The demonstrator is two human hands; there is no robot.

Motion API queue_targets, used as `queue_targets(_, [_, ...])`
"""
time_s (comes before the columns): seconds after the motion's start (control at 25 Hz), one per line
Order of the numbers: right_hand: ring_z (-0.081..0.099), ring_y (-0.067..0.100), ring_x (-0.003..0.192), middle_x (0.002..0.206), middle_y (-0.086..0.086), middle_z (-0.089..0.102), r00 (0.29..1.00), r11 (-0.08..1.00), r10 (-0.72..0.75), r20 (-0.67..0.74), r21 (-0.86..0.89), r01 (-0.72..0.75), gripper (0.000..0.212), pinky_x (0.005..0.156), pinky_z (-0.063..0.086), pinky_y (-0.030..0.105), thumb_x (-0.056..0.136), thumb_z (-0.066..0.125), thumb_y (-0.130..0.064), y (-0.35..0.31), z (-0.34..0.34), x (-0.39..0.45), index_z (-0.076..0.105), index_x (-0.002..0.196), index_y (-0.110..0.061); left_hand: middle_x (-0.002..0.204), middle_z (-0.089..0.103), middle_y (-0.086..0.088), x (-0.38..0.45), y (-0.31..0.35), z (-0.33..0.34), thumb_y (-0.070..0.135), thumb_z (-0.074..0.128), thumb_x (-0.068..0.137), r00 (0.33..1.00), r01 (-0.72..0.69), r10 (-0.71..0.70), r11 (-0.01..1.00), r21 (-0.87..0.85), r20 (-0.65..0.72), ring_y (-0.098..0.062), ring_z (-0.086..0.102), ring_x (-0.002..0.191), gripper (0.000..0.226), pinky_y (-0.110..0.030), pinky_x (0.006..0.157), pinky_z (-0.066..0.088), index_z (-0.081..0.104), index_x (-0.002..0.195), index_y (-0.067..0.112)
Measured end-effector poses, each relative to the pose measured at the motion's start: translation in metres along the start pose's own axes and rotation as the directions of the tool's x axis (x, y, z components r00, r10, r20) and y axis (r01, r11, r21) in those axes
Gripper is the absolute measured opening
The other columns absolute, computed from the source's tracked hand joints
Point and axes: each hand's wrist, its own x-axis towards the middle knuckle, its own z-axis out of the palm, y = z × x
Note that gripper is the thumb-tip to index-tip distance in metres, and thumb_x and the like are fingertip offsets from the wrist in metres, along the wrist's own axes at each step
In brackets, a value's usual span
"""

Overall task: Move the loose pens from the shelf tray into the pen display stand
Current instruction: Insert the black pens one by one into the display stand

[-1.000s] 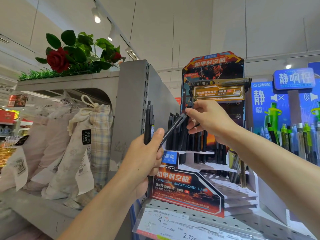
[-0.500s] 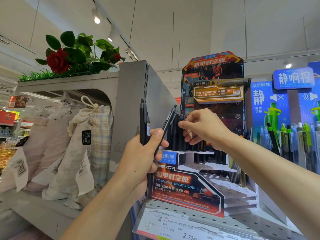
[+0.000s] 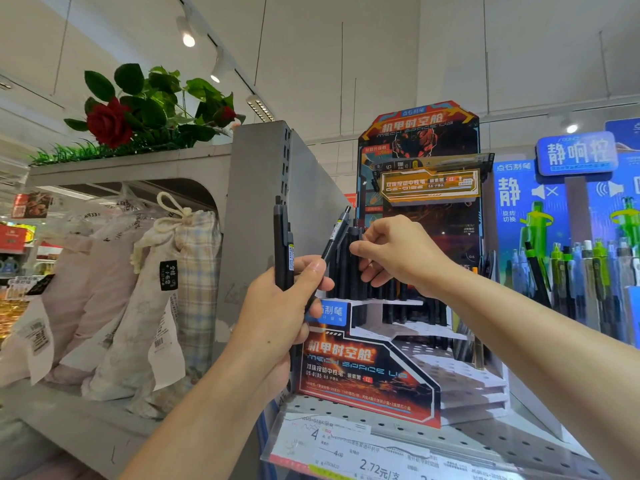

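Since a second ago, my right hand has dropped from stand-top height; its curled fingertips now pinch a black pen standing in the pen display stand. My left hand grips a bundle of black pens, one tilted toward the stand.

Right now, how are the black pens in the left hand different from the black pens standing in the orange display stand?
The black pens in the left hand are gripped loose by the left hand; the black pens in the orange display stand sit in its slots. One held pen leans toward the stand; the stand's pens stand upright in a tight row. Both groups are slim and dark, and the right hand touches the stand's row.
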Motion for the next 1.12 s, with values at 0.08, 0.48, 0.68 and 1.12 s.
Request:
queue_targets(0.08, [0.074,0.019,0.058,0.072,0.011,0.074,1.0,1.0,-0.004,0.003,-0.005,0.004,0.016,0.05,0.059,0.026,0.097,0.068,-0.019,0.0,0.0,0.0,0.065,0.09,-0.005,0.069,0.069,-0.003,-0.001,0.0,0.0,0.034,0.065,0.093,1.0,0.002,-0.002,1.0,-0.004,-0.005,-0.003,0.052,0.045,0.016,-0.014,0.036,0.035,0.071,0.098,0.019])
queue_targets(0.48, [0.075,0.025,0.059,0.067,0.012,0.075,0.992,0.994,0.093,0.086,0.042,-0.097,0.021,0.052,0.062,0.033,0.099,0.064,-0.019,0.002,0.001,0.001,0.061,0.094,0.001,0.073,0.073,-0.001,-0.004,0.002,-0.001,0.034,0.066,0.093,1.0,-0.002,0.002,1.0,-0.013,-0.007,-0.002,0.052,0.047,0.013,-0.015,0.036,0.035,0.072,0.094,0.022])
queue_targets(0.68, [0.074,0.023,0.061,0.073,0.01,0.075,0.994,0.992,0.094,0.053,-0.089,-0.089,0.024,0.057,0.063,0.034,0.099,0.064,-0.027,-0.004,-0.001,-0.006,0.065,0.091,-0.004,0.078,0.075,-0.005,-0.005,0.004,0.0,0.034,0.065,0.094,1.0,0.0,0.001,1.0,0.009,-0.018,-0.003,0.054,0.047,0.015,-0.015,0.037,0.036,0.071,0.096,0.021])
queue_targets(1.12, [0.066,0.015,0.076,0.091,0.007,0.069,0.938,0.757,-0.094,0.335,0.636,-0.151,0.025,0.057,0.056,0.025,0.098,0.064,-0.016,-0.025,-0.011,-0.019,0.069,0.118,-0.002,0.048,0.056,0.005,-0.005,0.002,0.008,0.034,0.051,0.103,0.999,0.045,-0.045,0.998,0.032,0.004,-0.002,0.042,0.035,0.033,-0.013,0.033,0.031,0.07,0.104,0.007])
